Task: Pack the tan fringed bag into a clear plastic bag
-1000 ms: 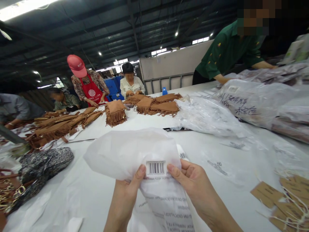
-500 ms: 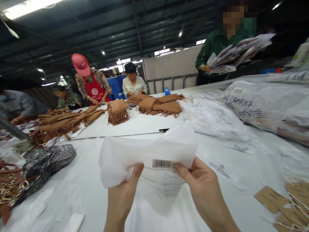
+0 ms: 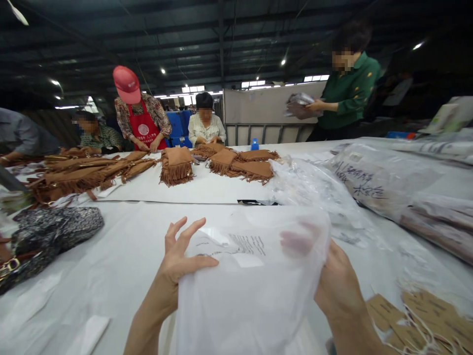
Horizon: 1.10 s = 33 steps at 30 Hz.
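A translucent white plastic bag (image 3: pixel 240 296) with printed lines of text hangs in front of me above the table. My right hand (image 3: pixel 336 276) grips it at the right edge, and its fingers show blurred through the plastic. At the bag's upper left edge is my left hand (image 3: pixel 181 266), fingers spread and raised, thumb stretched along the plastic. Whether that thumb presses on the bag I cannot tell.
Brown fringed bags (image 3: pixel 177 165) lie across the white table (image 3: pixel 129 236). Cardboard tags with strings (image 3: pixel 417 315) lie lower right, below large plastic sacks (image 3: pixel 377 177). A black-and-white speckled bundle (image 3: pixel 59 229) is at left. Several co-workers stand or sit beyond, one in a red apron (image 3: pixel 146 129).
The bag has been turned and spread, so its barcode no longer shows. My left hand has opened its fingers; my right has shifted right. The co-worker in green has turned sideways with a bundle.
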Available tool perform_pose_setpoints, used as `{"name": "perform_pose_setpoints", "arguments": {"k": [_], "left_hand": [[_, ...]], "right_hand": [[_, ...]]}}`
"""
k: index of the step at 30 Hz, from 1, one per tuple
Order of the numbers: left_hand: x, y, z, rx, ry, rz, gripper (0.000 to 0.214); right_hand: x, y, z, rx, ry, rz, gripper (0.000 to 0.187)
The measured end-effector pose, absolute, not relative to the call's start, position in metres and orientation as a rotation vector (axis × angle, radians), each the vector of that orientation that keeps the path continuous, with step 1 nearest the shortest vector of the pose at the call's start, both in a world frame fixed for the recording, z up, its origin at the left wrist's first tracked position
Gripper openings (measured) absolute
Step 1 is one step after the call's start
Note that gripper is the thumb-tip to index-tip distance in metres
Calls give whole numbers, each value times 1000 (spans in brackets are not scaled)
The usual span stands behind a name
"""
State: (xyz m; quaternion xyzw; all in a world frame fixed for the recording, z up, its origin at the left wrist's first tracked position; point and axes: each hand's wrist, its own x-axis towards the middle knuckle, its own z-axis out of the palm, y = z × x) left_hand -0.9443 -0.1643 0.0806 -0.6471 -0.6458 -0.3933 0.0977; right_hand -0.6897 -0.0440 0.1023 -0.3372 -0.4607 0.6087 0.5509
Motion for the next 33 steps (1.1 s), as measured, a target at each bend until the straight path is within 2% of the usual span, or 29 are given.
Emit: {"name": "perform_pose_setpoints", "arguments": {"k": [4, 6, 11, 17, 21, 25, 30, 33], "left_hand": [[-955, -158, 69, -2211, -2028, -1043, 17], [-959, -157, 65, -2388, -2114, -974, 16], [-964, -157, 61, -2561, -2364, -826, 31], [-977, -150, 37, -2270, -2552, -822, 37], [-992, -146, 17, -2154, -2698, -912, 40], [-1005, -148, 0, -2162, -2767, -889, 43], [-1017, -160, 6, -2169, -2794, -970, 64], [-1017, -172, 33, -1996, -2745, -1069, 56]], "right_hand": [[-673, -31, 108, -907, -1118, 1628, 68], [-664, -24, 105, -1010, -1151, 1541, 79], [-646, -9, 91, -1334, -1293, 1153, 87], [-652, -6, 77, -1469, -1845, 1125, 61], [-670, -7, 62, -1481, -2063, 856, 61], [-677, 1, 38, -1802, -2204, 532, 64], [-680, 7, 17, -1846, -2433, 581, 37], [-683, 5, 13, -1817, -2452, 604, 28]]}}
